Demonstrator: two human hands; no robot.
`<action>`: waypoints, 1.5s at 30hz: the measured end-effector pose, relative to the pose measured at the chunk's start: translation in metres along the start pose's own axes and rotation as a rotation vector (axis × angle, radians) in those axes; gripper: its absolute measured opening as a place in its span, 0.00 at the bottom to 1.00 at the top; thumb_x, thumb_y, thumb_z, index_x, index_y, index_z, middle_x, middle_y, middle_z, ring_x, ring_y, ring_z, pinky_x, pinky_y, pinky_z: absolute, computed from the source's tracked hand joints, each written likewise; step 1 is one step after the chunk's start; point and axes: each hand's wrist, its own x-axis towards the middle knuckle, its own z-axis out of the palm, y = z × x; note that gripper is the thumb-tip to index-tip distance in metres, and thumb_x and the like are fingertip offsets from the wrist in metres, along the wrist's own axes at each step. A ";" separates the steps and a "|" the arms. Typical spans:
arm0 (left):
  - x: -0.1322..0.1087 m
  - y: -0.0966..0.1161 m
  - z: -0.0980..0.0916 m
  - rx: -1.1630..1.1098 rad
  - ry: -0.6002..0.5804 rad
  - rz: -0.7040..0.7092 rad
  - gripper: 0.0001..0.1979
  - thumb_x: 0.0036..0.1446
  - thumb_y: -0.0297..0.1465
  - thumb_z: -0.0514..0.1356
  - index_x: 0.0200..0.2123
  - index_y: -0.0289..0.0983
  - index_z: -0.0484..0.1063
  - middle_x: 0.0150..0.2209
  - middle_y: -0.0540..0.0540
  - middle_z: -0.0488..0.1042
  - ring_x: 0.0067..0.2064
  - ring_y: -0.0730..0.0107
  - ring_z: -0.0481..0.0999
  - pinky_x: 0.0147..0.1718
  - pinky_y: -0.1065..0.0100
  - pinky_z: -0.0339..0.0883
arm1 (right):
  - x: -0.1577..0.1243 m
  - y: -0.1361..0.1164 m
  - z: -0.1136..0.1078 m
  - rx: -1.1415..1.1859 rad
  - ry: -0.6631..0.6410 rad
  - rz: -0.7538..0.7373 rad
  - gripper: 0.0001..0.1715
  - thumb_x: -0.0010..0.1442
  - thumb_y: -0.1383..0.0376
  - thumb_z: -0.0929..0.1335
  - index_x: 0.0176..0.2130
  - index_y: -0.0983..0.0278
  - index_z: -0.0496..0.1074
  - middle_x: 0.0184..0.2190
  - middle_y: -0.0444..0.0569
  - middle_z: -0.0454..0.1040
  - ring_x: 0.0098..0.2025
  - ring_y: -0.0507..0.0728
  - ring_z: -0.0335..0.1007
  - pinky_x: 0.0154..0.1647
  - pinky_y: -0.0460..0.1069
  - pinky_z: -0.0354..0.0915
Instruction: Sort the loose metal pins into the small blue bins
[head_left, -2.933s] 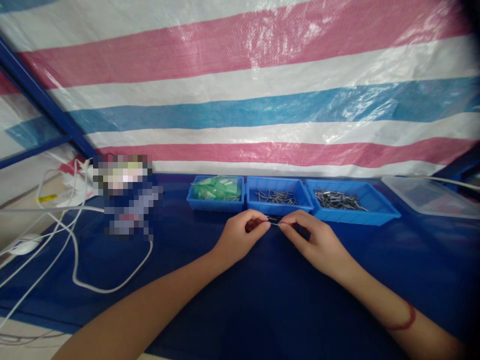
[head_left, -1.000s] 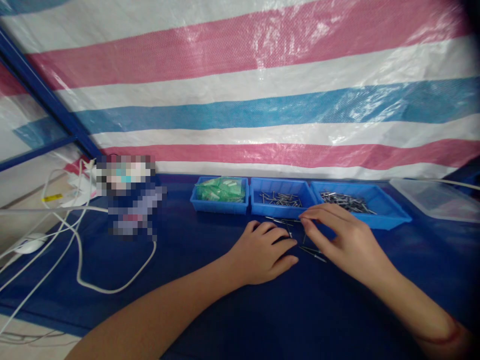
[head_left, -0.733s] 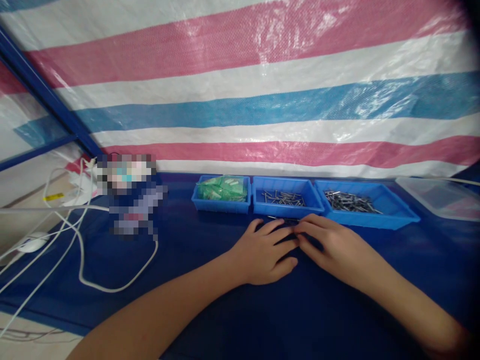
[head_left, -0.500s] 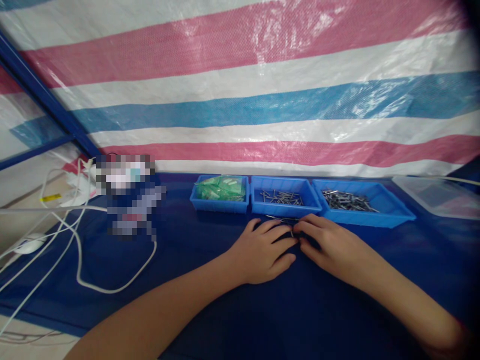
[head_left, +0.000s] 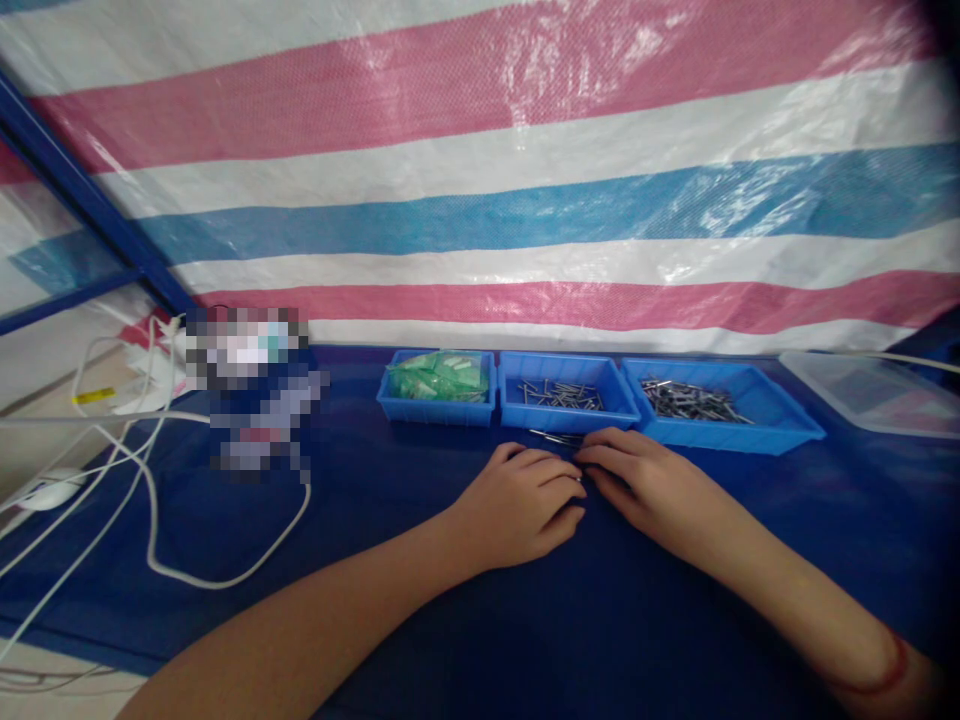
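My left hand (head_left: 517, 505) rests low over the blue table with its fingers curled, and its fingertips almost meet those of my right hand. My right hand (head_left: 637, 475) comes in from the right, thumb and fingers drawn together. A tiny shiny bit shows between the two hands, too small to name. Thin dark metal pieces (head_left: 555, 438) lie on the table just beyond the fingertips, partly covered by my right hand. Behind them stands a blue bin (head_left: 630, 410) holding loose metal pins (head_left: 564, 395).
Left of it, another blue bin (head_left: 435, 410) holds a green plastic bag (head_left: 442, 377). The right blue bin (head_left: 780, 405) contains many metal pieces (head_left: 694, 402). A clear plastic lid (head_left: 862, 395) lies farther right. White cables (head_left: 217, 582) loop across the left side. A striped sheet (head_left: 480, 230) hangs behind.
Both hands stay close together in nearly the same place, and the left fingers have drawn slightly closer together. The whole view has shifted slightly.
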 end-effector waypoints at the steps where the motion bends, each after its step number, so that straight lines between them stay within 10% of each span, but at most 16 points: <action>1: 0.000 -0.001 -0.001 -0.012 -0.005 -0.005 0.10 0.62 0.33 0.53 0.43 0.37 0.72 0.46 0.45 0.75 0.50 0.66 0.71 0.50 0.63 0.57 | 0.000 0.001 0.000 0.008 -0.002 -0.003 0.13 0.61 0.69 0.61 0.41 0.61 0.73 0.41 0.51 0.73 0.41 0.57 0.71 0.46 0.54 0.68; 16: -0.001 0.000 -0.002 0.103 -0.046 -0.139 0.11 0.65 0.35 0.52 0.40 0.42 0.74 0.39 0.50 0.72 0.39 0.70 0.68 0.37 0.66 0.57 | 0.002 -0.005 -0.003 0.032 -0.065 0.002 0.12 0.63 0.68 0.60 0.42 0.61 0.70 0.38 0.51 0.71 0.40 0.58 0.69 0.44 0.55 0.67; 32: 0.000 -0.004 -0.001 0.064 -0.092 0.046 0.14 0.66 0.37 0.51 0.44 0.41 0.74 0.46 0.49 0.73 0.45 0.67 0.68 0.43 0.65 0.62 | 0.000 -0.004 -0.003 0.072 -0.092 -0.003 0.15 0.61 0.74 0.58 0.40 0.62 0.70 0.40 0.52 0.70 0.42 0.58 0.67 0.46 0.56 0.65; 45: 0.002 -0.009 -0.003 -0.364 0.154 -0.316 0.07 0.62 0.28 0.56 0.39 0.37 0.74 0.38 0.48 0.78 0.39 0.70 0.75 0.42 0.70 0.66 | 0.005 -0.014 -0.013 0.236 -0.040 0.046 0.10 0.62 0.66 0.63 0.39 0.60 0.73 0.38 0.49 0.74 0.42 0.57 0.69 0.45 0.53 0.65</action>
